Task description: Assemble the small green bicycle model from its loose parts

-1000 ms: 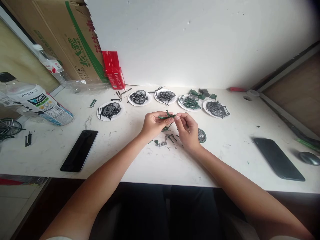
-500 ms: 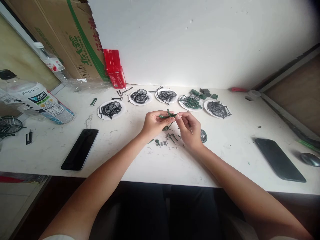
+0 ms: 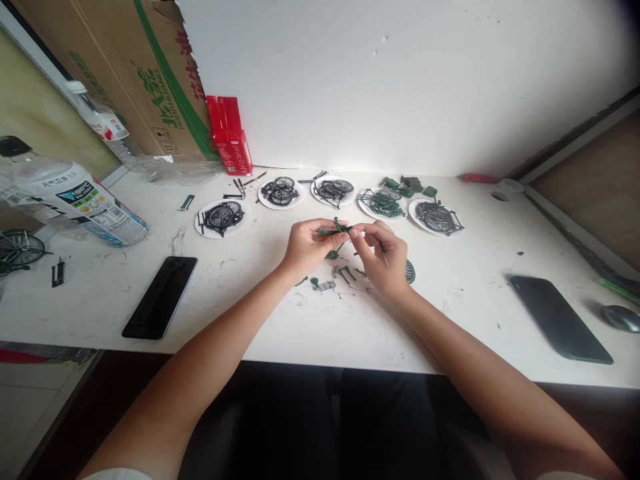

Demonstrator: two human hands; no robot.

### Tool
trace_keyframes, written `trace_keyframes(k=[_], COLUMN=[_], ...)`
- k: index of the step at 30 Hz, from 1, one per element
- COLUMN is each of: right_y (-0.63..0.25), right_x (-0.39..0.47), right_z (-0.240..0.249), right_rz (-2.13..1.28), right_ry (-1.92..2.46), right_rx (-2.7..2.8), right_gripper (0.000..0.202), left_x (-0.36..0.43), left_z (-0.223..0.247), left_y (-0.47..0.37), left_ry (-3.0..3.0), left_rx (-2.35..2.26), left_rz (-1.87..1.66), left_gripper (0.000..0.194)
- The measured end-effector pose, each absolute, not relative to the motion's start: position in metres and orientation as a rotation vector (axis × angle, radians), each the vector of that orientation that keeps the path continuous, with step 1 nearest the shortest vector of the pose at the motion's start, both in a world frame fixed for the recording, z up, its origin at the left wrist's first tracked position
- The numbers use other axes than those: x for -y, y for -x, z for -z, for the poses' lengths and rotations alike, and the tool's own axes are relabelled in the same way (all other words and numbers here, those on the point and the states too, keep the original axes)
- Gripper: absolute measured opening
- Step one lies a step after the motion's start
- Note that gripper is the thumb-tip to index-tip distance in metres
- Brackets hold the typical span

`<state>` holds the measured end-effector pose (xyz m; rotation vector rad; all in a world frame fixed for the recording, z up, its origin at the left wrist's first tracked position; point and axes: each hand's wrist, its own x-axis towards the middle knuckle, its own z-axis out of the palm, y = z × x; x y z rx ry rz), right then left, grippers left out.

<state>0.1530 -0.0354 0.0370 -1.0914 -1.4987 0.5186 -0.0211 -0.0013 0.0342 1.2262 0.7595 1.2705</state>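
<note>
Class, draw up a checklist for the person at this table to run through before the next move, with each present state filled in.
1. Left-hand grip holds the green piece: ok, pinched between thumb and fingers.
2. Right-hand grip placed: ok, thumb and fingers pinch at the piece's right end.
3. Separate part between the right fingertips: cannot tell, too small and covered.
4. Wheel beside the right hand fully visible: not ok, partly hidden.
5. Loose small parts on the table: ok, scattered nearer the person than the fingertips.
6. Phone apart from both hands: ok.
</note>
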Motion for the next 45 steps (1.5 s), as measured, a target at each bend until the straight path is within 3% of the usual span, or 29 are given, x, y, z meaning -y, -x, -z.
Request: trace_keyframes(k=[12, 27, 36, 45], right_y=[-0.146, -0.149, -0.155, -0.153], right_x=[0.036, 0.035, 0.033, 0.033], right_z=[-0.036, -0.034, -0.034, -0.032], right_rz=[-0.730, -0.737, -0.335, -0.587], right_ry=[1.068, 1.087, 1.157, 1.142], right_rx=[1.359, 1.347, 1.563, 1.489], right_gripper=[0.039, 0.033, 0.028, 0.032], left_x=[-0.001, -0.004, -0.009, -0.009], left_z=[-0.034, -0.030, -0.022, -0.022], left_y=[0.022, 0.019, 0.018, 0.019], left_ry=[-1.238, -1.237, -1.174, -1.120], left_rx=[-0.726, -0.681, -0.643, -0.666], left_rz=[-1.249, -1.238, -1.219, -1.180], left_gripper=[0.052, 0.045, 0.046, 0.052])
